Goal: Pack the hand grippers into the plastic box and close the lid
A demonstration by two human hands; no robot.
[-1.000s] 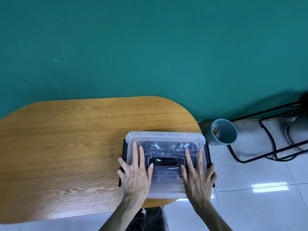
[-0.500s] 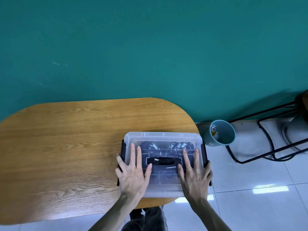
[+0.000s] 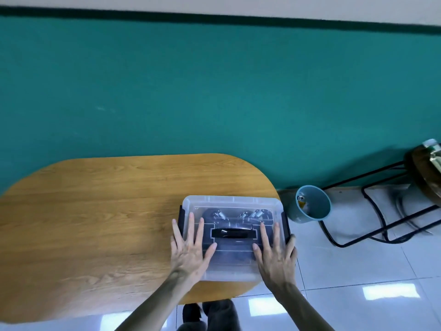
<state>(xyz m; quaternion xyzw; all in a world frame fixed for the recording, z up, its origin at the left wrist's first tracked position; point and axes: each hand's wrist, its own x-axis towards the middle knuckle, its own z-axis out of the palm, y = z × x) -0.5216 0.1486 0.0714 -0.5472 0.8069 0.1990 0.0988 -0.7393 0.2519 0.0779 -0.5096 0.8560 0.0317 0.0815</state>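
The clear plastic box [image 3: 232,237] sits on the near right part of the wooden table [image 3: 95,223], its near right corner close to the table's rounded edge. Its transparent lid [image 3: 232,204] lies flat on top, with a black carry handle [image 3: 233,233] set in the middle. Through the lid the hand grippers [image 3: 238,217] show as dark handles and silver coil springs, bunched toward the far side of the box. Black latches [image 3: 181,217] run down the left and right ends.

The left hand [image 3: 189,250] lies palm down on the left part of the lid, fingers spread and extended, gripping nothing, its outer fingers reaching over the left latch. The right hand [image 3: 276,253] lies flat on the right part of the lid in the same way, fingers splayed and closed on nothing, the outermost one at the right latch.

To the right of the table, on the white tiled floor [image 3: 358,266], stands a blue bin [image 3: 312,206] beside a black metal frame [image 3: 381,211]. A teal wall [image 3: 214,91] rises behind the table.
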